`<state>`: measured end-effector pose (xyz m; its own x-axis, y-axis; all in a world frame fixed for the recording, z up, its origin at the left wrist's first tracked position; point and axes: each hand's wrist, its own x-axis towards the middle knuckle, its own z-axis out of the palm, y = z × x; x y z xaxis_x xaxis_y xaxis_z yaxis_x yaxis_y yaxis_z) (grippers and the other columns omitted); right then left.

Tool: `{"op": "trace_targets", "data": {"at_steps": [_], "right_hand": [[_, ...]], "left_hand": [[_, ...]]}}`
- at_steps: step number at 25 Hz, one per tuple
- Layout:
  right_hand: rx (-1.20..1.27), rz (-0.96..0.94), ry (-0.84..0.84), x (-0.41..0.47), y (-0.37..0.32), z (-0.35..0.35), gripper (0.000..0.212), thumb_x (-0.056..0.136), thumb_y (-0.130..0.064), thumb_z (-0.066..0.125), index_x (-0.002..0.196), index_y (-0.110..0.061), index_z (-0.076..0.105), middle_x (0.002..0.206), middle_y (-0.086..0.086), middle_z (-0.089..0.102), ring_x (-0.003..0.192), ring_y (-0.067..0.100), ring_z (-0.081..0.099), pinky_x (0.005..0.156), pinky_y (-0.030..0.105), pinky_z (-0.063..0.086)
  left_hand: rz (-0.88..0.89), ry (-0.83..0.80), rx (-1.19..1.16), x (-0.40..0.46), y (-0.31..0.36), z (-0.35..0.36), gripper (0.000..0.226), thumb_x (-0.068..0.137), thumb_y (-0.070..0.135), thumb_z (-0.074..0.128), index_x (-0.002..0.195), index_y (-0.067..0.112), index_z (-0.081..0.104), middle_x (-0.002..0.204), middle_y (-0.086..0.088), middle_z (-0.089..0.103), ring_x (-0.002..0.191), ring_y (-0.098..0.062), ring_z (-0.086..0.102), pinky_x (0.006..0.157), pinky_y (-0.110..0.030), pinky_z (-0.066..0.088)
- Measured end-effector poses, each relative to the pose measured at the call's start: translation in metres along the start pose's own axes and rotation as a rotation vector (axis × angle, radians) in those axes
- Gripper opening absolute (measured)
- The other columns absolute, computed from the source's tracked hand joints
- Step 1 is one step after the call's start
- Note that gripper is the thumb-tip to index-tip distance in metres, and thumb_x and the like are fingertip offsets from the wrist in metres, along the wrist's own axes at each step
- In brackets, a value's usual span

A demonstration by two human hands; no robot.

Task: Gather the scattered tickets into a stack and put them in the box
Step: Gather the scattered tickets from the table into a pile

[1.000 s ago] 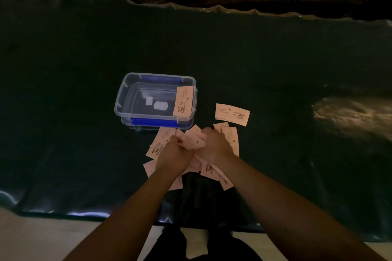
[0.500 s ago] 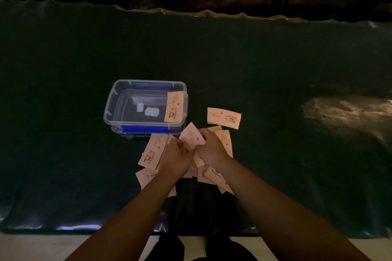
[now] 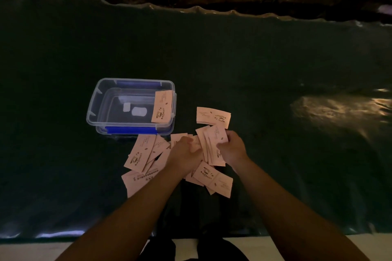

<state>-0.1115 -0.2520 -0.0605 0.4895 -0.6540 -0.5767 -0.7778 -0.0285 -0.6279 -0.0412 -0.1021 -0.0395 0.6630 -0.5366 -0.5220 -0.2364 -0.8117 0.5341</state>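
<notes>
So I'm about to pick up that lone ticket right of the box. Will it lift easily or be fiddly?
Probably fiddly: the lone ticket lies flat on the dark mat, leaving no edge to pinch. It looks like thin paper, so likely light and floppy. Sliding it toward the right hand may work better.

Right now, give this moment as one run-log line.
phase: gathering | right hand: holds ticket bundle | left hand: on tickets | box: one ticket on rim
</notes>
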Motion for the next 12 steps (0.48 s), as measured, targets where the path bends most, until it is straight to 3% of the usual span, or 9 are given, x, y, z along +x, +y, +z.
{"op": "trace_targets", "data": {"at_steps": [3, 5, 8, 12], "right_hand": [[-0.075, 0.031, -0.009, 0.001, 0.004, -0.002, 0.045, 0.098, -0.012, 0.07, 0.14, -0.024, 0.059, 0.137, 0.002, 0.065, 0.119, 0.022, 0.066, 0.078, 0.033, 0.057], [-0.102, 0.044, -0.024, 0.001, 0.004, -0.002, 0.048, 0.097, -0.011, 0.072, 0.141, -0.024, 0.059, 0.138, 0.003, 0.064, 0.119, 0.022, 0.065, 0.074, 0.03, 0.053], [-0.077, 0.057, -0.039, 0.004, 0.003, -0.001, 0.056, 0.093, -0.006, 0.075, 0.142, -0.026, 0.058, 0.141, 0.003, 0.063, 0.117, 0.022, 0.065, 0.071, 0.028, 0.053], [-0.02, 0.081, -0.052, 0.005, -0.002, -0.001, 0.068, 0.089, -0.004, 0.08, 0.148, -0.025, 0.054, 0.145, 0.003, 0.061, 0.111, 0.019, 0.063, 0.064, 0.025, 0.049]], "left_hand": [[-0.022, 0.008, -0.004, 0.009, 0.01, 0.005, 0.016, 0.102, 0.025, 0.057, 0.086, 0.025, 0.06, 0.092, 0.003, 0.066, 0.077, -0.006, 0.063, 0.065, -0.019, 0.046], [-0.041, -0.011, -0.009, 0.013, 0.016, 0.01, 0.009, 0.101, 0.025, 0.058, 0.099, 0.021, 0.066, 0.098, 0.001, 0.07, 0.081, -0.009, 0.067, 0.072, -0.023, 0.052], [-0.081, -0.031, -0.16, 0.013, 0.023, 0.014, 0.012, 0.099, 0.026, 0.061, 0.111, 0.026, 0.061, 0.102, 0.004, 0.069, 0.081, -0.009, 0.067, 0.065, -0.025, 0.05], [-0.161, -0.085, -0.328, 0.013, 0.029, 0.014, 0.04, 0.095, 0.025, 0.066, 0.133, 0.024, 0.054, 0.114, 0.003, 0.063, 0.084, -0.011, 0.064, 0.065, -0.027, 0.05]]}}
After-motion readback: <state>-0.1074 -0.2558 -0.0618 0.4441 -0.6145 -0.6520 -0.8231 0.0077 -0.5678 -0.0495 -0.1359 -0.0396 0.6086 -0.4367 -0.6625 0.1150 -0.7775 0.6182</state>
